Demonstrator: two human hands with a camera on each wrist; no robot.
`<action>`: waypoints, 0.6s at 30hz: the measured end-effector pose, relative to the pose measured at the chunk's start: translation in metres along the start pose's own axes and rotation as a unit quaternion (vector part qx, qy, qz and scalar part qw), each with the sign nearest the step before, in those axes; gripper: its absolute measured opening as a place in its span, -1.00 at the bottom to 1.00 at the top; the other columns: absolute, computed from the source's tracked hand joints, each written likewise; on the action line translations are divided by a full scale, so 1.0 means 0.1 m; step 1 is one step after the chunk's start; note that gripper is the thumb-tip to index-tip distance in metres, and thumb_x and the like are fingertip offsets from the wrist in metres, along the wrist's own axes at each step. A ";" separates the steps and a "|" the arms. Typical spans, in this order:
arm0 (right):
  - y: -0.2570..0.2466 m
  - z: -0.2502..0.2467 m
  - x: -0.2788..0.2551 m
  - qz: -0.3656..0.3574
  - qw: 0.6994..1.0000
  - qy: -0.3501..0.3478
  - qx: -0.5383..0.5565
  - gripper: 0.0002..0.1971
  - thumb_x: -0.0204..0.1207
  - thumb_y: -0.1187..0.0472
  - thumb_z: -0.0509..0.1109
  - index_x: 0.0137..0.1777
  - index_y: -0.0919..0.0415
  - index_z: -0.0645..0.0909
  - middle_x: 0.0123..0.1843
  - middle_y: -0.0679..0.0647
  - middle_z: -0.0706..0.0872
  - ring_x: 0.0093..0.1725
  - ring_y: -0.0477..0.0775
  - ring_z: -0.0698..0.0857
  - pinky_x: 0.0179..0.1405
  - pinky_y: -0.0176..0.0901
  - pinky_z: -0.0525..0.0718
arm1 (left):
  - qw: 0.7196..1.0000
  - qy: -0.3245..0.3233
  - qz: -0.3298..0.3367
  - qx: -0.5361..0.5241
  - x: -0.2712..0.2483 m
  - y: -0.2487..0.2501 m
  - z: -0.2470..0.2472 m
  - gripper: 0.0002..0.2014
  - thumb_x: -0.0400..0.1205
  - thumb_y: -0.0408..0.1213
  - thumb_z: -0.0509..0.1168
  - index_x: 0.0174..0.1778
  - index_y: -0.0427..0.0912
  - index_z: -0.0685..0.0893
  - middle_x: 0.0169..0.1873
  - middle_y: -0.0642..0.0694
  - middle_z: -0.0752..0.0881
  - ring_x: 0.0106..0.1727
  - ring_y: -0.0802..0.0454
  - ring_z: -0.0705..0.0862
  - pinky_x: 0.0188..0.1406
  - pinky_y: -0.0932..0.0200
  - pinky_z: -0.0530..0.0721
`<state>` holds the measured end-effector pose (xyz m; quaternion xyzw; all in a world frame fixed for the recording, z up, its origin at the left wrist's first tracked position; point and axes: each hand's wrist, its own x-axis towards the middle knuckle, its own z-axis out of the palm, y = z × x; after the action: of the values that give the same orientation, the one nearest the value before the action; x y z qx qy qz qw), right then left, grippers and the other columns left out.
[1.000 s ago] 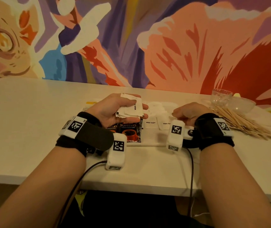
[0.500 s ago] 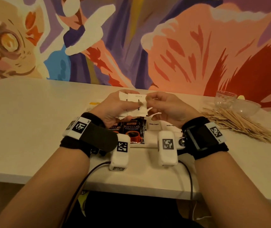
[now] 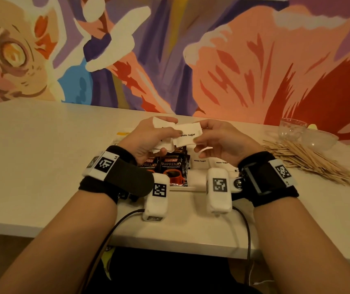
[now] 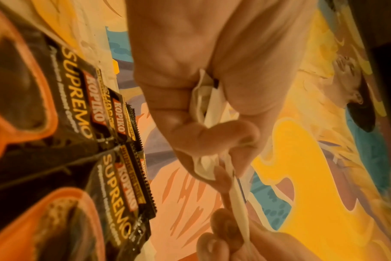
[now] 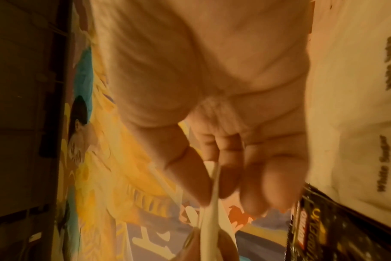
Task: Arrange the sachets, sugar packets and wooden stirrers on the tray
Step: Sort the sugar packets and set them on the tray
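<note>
White paper sugar packet printed "White Sugar" (image 3: 188, 135): raised above tray, pinched at its right end between thumb and fingers of right hand (image 3: 223, 143). Small bundle of white paper sugar packets (image 3: 162, 132): clasped in curled fingers of left hand (image 3: 148, 141). Black Kopiko Supremo coffee sachets (image 3: 173, 169): flat on white tray (image 3: 195, 180), beside white sugar packets laid flat (image 3: 199, 162). Pile of thin wooden stirrers (image 3: 310, 160): on cream table (image 3: 42, 155), right of tray.

Dim warm yellowish indoor light, head view fairly sharp with wide-angle bending at edges, both wrist views soft, smeared by motion blur, strongly orange-tinted, dark corners
</note>
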<state>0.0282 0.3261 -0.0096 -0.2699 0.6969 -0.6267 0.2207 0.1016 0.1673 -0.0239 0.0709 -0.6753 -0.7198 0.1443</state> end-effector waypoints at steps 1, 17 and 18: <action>0.00 -0.01 -0.01 0.004 1.000 -0.006 -0.010 -0.81 0.50 0.49 0.32 -0.04 0.18 0.59 -0.33 0.09 0.72 -0.45 -0.02 0.67 -0.50 -0.26 0.65 | 1.000 -0.001 0.003 0.004 0.00 0.00 0.00 -0.74 0.51 -0.49 0.40 0.03 -0.07 0.65 -0.05 -0.20 0.72 -0.24 -0.02 0.67 -0.73 0.39 0.50; 0.13 -0.34 0.10 0.173 0.958 0.124 -0.194 -0.76 0.45 0.58 0.35 -0.25 0.22 0.59 -0.34 0.17 0.55 -0.41 0.04 0.45 -0.51 -0.25 0.51 | 0.990 -0.045 -0.050 -0.124 -0.04 0.05 -0.01 -0.67 0.70 -0.50 0.00 0.35 -0.27 0.48 0.00 -0.32 0.75 -0.20 -0.16 0.82 -0.43 0.13 0.77; 0.14 -0.33 0.11 0.177 0.958 0.113 -0.193 -0.76 0.45 0.58 0.36 -0.25 0.22 0.59 -0.34 0.16 0.55 -0.42 0.03 0.46 -0.57 -0.28 0.54 | 0.991 -0.046 -0.049 -0.118 -0.04 0.05 0.00 -0.68 0.70 -0.51 0.02 0.35 -0.27 0.48 -0.02 -0.31 0.76 -0.21 -0.15 0.82 -0.44 0.13 0.77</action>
<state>-0.0031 0.3445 -0.0189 -0.1071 0.8617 -0.4577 0.1913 0.1061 0.1679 -0.0197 0.0534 -0.5873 -0.8031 0.0851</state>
